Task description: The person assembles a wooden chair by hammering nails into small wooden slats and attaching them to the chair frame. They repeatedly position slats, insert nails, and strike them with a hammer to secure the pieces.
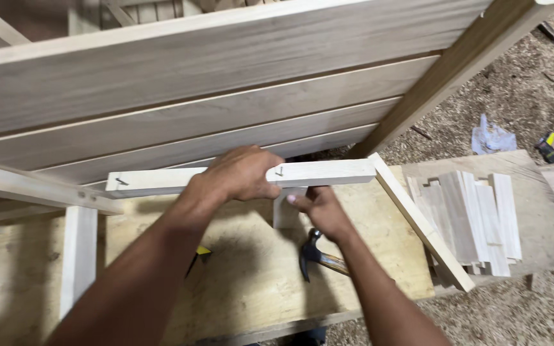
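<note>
Left hand (pixel 242 174) is clamped over the wooden rail (pixel 328 173). Right hand (pixel 320 210) pinches a short upright block (pixel 285 214) beneath it. A hammer (pixel 315 254) lies on the workbench (pixel 379 256).

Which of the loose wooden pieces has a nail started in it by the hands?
The horizontal batten gripped by the left hand; a nail stands in its face. The stacked short slats to the right lie untouched.

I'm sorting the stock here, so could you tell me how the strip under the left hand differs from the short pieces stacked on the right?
The long strip lies crosswise, gripped by the left hand, with a nail in it; the short pieces lie loose, untouched, bunched lengthwise. The strip is single and far longer. Both are pale, unfinished wood.
</note>
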